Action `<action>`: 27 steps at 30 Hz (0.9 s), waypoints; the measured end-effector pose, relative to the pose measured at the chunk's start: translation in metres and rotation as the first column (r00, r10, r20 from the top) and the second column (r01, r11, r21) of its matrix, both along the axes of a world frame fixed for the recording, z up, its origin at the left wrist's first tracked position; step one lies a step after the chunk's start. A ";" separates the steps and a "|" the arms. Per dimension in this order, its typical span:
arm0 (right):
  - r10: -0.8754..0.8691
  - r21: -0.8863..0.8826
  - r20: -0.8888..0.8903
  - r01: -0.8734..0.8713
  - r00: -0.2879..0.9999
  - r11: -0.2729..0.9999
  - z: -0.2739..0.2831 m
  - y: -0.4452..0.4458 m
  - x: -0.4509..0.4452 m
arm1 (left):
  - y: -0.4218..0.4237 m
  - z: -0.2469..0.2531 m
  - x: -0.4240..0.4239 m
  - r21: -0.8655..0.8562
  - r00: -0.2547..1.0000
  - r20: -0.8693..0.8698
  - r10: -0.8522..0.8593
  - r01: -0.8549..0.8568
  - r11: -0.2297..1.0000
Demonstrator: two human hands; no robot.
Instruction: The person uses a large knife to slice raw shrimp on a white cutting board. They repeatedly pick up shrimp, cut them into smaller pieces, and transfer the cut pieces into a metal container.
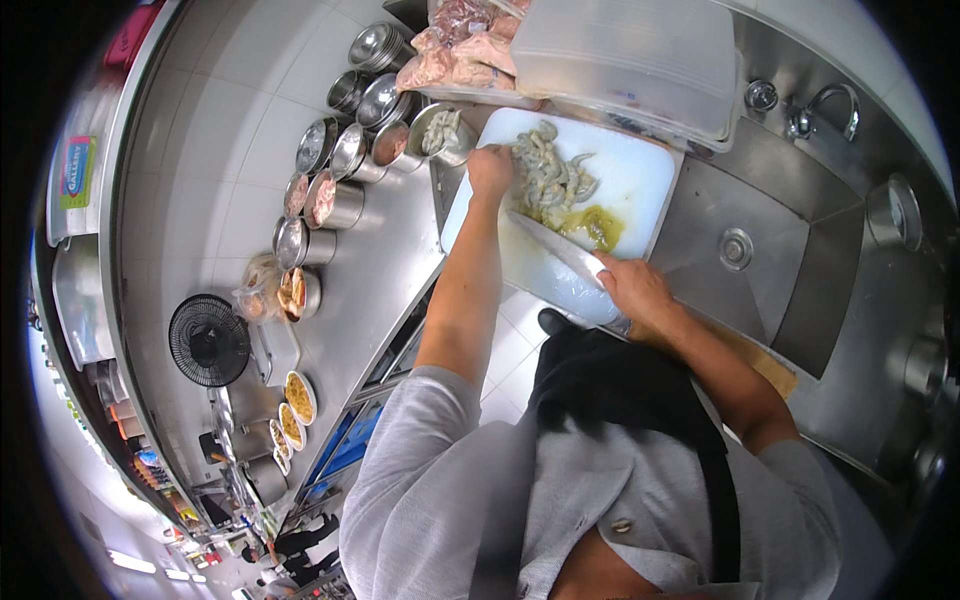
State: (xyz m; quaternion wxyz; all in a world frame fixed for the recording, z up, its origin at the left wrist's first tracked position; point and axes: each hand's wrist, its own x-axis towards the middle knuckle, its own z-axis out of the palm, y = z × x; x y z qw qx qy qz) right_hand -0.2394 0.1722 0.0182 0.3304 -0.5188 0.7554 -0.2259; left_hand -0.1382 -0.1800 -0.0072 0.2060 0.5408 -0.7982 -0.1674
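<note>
My right hand (pixel 637 285) grips the handle of a kitchen knife. Its wide steel blade (pixel 559 246) slants over the white cutting board (pixel 641 169), tip toward the upper left. My left hand (pixel 491 172) is at the board's left edge with its fingers curled, beside a heap of raw grey shrimp (pixel 547 176); whether it pinches one is hidden. A yellow-green wet smear (pixel 596 227) lies below the heap. Just beyond my left hand stands a steel pot (pixel 444 135) with more shrimp in it.
Right of the board is a steel sink (pixel 724 202) with a faucet (pixel 829 112). Behind it stand a lidded plastic bin (pixel 622 52) and bagged raw meat (pixel 465 56). Several steel pots (pixel 334 201) line the left counter, with a black fan (pixel 209 340) farther along. People (pixel 296 555) are in the distance.
</note>
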 end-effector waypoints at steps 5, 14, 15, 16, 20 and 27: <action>0.013 -0.028 -0.020 -0.014 1.000 1.000 0.003 0.001 -0.003 | 0.006 0.013 -0.013 0.071 0.998 -0.010 0.060 -0.059 0.996; -0.047 -0.048 0.054 0.050 0.997 0.998 -0.013 -0.001 0.000 | 0.083 0.021 0.090 -0.155 0.939 -0.338 -0.057 0.004 0.988; -0.052 -0.052 0.061 0.055 0.997 0.997 -0.011 -0.004 -0.001 | 0.095 0.020 0.102 -0.146 0.939 -0.336 -0.077 0.028 0.989; -0.055 -0.043 0.071 0.058 0.996 0.997 -0.006 -0.005 -0.002 | 0.114 0.013 0.116 -0.124 0.939 -0.334 -0.088 0.049 0.991; -0.028 -0.043 0.070 0.031 0.997 0.999 -0.002 -0.004 -0.006 | 0.164 -0.015 0.161 -0.063 0.967 -0.232 -0.108 0.095 0.993; 0.043 -0.082 0.146 -0.032 0.988 0.996 -0.014 -0.016 -0.012 | 0.192 -0.003 0.145 -0.099 0.982 -0.169 -0.087 0.071 0.993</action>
